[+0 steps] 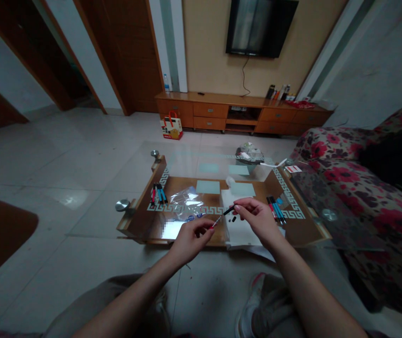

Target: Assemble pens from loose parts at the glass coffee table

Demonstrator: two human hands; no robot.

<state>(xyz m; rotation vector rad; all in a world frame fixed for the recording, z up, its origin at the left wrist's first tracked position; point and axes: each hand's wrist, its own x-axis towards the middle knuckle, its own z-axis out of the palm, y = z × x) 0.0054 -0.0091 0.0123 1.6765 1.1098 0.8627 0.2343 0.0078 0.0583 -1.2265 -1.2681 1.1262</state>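
Note:
Over the near part of the glass table, my left hand pinches a red pen part, mostly hidden by the fingers. A thin pale pen refill points up and right from it. My right hand is closed on a black pen barrel, its lower end meeting or nearly meeting the refill's tip. Below the right hand, small black pen pieces lie on white paper. Red, blue and black pens lie right of that hand, and another group of pens lies at the left.
A crumpled clear plastic bag lies left of the paper. At the far side of the glass table sits a dark basket with plastic in it. A flowered sofa stands right, a TV cabinet beyond.

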